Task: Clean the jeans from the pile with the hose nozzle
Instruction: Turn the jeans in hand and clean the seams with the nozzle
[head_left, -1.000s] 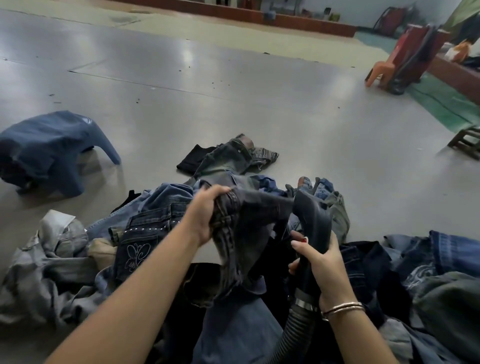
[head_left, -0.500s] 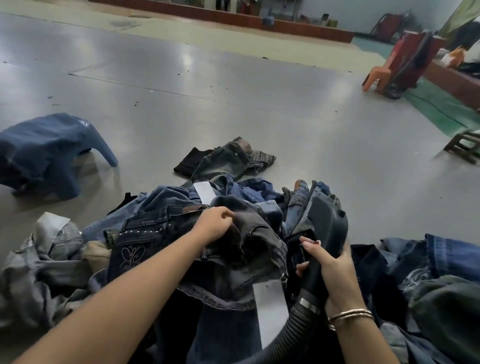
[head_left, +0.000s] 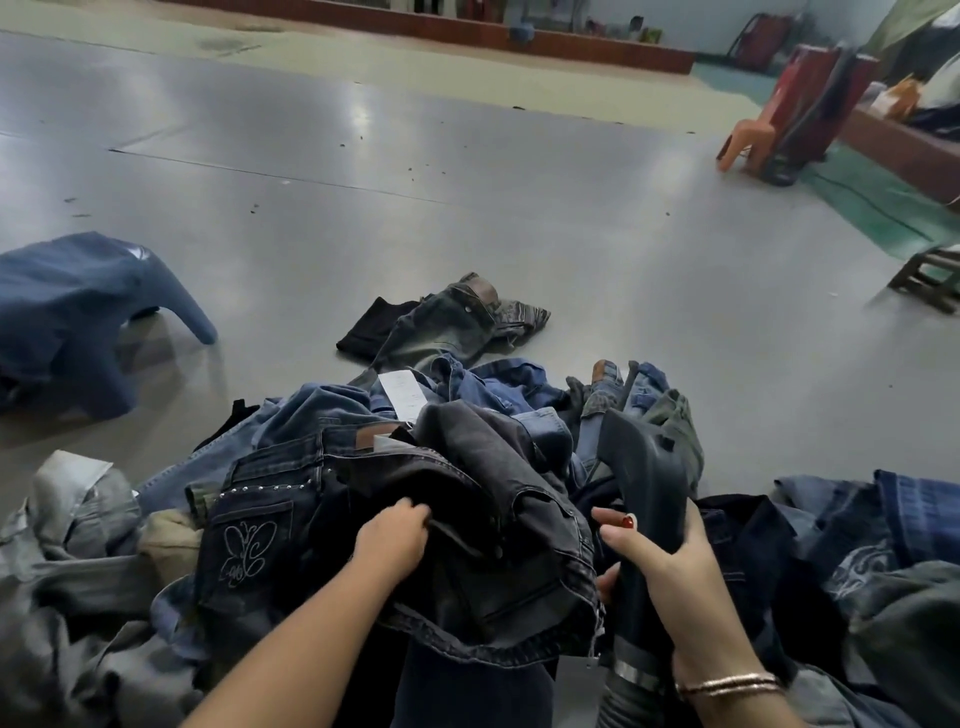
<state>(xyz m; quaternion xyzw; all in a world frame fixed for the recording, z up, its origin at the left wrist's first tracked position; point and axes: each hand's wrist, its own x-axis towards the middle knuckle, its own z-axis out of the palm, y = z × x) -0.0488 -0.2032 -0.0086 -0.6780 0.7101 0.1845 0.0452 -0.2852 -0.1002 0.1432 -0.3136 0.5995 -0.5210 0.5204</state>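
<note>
A pile of jeans (head_left: 291, 447) in blue, grey and black lies on the floor in front of me. On top sits a dark grey pair of jeans (head_left: 498, 499). My left hand (head_left: 392, 538) grips a fold of that pair near its waistband. My right hand (head_left: 657, 564) is wrapped round the dark hose nozzle (head_left: 641, 467), which points up and away just right of the grey pair. The ribbed hose (head_left: 626, 691) runs down from the nozzle below my wrist.
A blue pair of jeans (head_left: 72, 312) lies apart at the left, draped over something. A crumpled grey pair (head_left: 452, 322) lies beyond the pile. Orange and red chairs (head_left: 779, 119) stand far right, a low wooden stool (head_left: 930, 275) at the right edge. Grey floor (head_left: 467, 197) stretches ahead.
My left hand has brought the grey jeans down from mid-air onto the pile and shifted its grip lower. The nozzle has stayed in my right hand beside them.
</note>
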